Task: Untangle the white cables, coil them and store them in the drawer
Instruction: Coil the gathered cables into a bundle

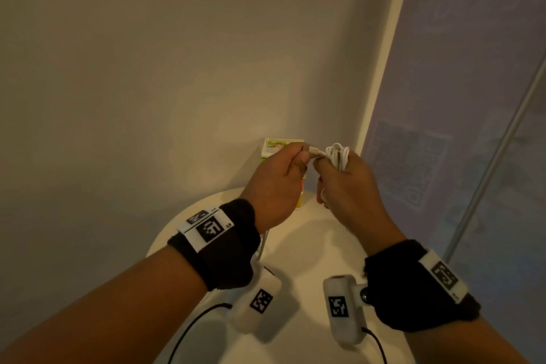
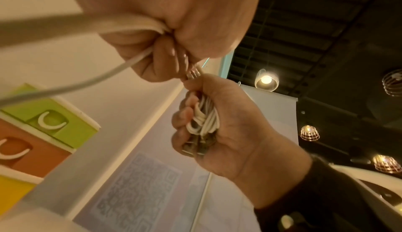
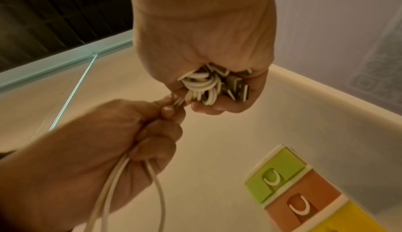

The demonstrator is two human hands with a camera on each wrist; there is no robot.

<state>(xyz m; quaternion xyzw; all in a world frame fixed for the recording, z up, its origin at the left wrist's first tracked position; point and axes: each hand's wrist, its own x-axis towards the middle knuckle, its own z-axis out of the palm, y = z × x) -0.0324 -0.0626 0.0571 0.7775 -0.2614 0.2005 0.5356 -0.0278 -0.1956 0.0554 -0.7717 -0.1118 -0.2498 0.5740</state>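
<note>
While both hands are raised close together above the round white surface [image 1: 310, 245], the white cables [image 1: 338, 155] sit between them, up in the air. The right hand [image 1: 351, 186] is closed tight around a bundle of looped cable, and the loops poke out of the top of the fist. From below, the right wrist view shows the folded loops and some metal plugs [image 3: 237, 87] bunched in that palm. The left hand [image 1: 274, 186] is just beside it, almost touching, and pinches a cable end between thumb and finger. Its other fingers are curled around loose strands [image 3: 113, 184] that hang down from the fist. Both wrists wear black bands with black-and-white square tags. Behind the hands a small drawer box [image 3: 289, 187] stands by the wall, with a green drawer on top, an orange one under it and a yellow one below. The drawers look closed.
</note>
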